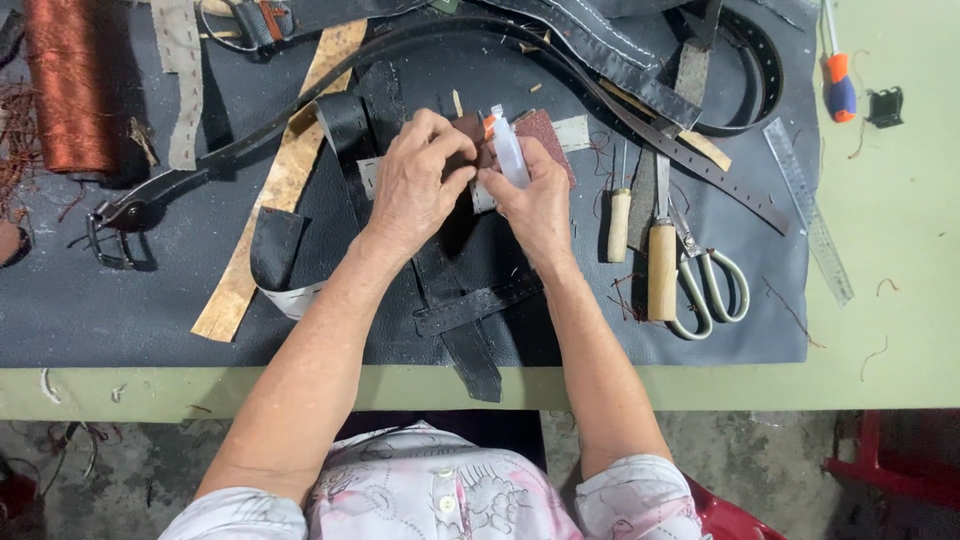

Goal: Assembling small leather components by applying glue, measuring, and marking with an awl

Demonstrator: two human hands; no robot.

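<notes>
A green table (pixel 900 330) carries a dark leather sheet (pixel 120 290).

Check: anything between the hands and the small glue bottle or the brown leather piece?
Nothing visible. The right hand already holds the small bottle, and the left hand pinches the brown leather piece directly.

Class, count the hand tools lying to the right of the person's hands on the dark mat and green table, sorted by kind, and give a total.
Wooden-handled tools: 2, a small awl and a larger knife
Scissors: 1
Clear ruler: 1
Orange-and-blue screwdriver: 1
Total: 5
</notes>
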